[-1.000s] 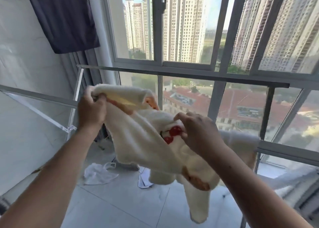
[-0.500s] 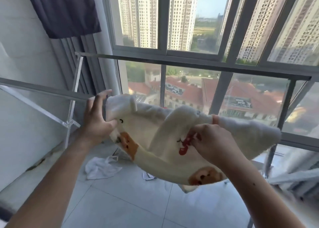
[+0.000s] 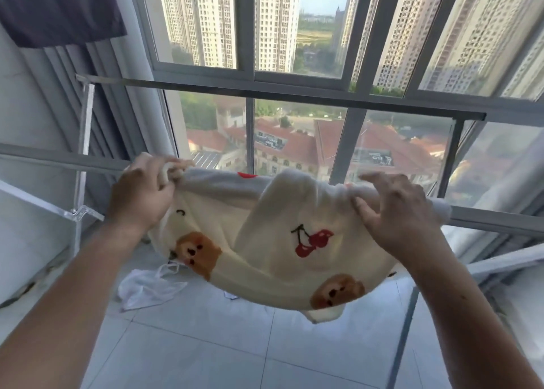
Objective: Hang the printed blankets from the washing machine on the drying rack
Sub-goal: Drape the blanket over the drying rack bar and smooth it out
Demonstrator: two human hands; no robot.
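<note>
By the window (image 3: 247,35), left hand (image 3: 141,194) and right hand (image 3: 394,212) gripped the printed blanket (image 3: 265,241) at the rack rail (image 3: 485,222); bunched unevenly, it might slip off.

The blanket (image 3: 279,241) hangs over the near bar (image 3: 494,222) and fills the middle. Open air lies between that bar and the far bar (image 3: 265,89) — past it, window glass (image 3: 294,141) stops everything. A white cloth (image 3: 147,288) lies on the floor (image 3: 235,344).

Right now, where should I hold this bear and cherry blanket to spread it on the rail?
Grip the blanket by its top edge at both ends, from the near side above the rail. It sags between the left hand and right hand, so pulling those bunched ends apart should flatten it.
</note>
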